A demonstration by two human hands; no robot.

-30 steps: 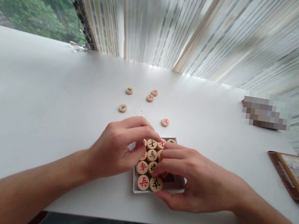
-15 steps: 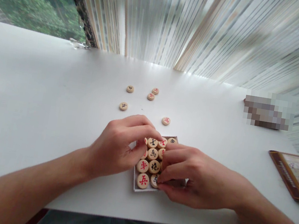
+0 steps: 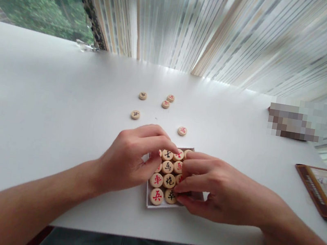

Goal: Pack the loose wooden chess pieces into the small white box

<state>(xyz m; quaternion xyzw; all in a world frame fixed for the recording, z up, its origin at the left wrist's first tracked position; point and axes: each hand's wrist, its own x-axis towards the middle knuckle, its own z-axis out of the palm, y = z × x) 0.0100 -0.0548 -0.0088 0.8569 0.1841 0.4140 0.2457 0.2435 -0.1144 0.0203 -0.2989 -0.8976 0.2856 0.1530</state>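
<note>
1. Two black-lettered discs (image 3: 135, 114) lie loose on the white table (image 3: 42, 120).
2. The left hand (image 3: 134, 161) arches over the box's left side, thumb and forefinger apart; whether they press on anything cannot be told.
3. Beyond it lie three loose red-lettered discs (image 3: 182, 131).
4. The open box (image 3: 165, 206) sits near the table's front edge, lettered discs (image 3: 169, 180) in rows inside.
5. The right hand (image 3: 213, 188) covers its right side, fingertips close together; their grip is hidden.
6. A brown-edged flat item (image 3: 322, 193) lies far right.
</note>
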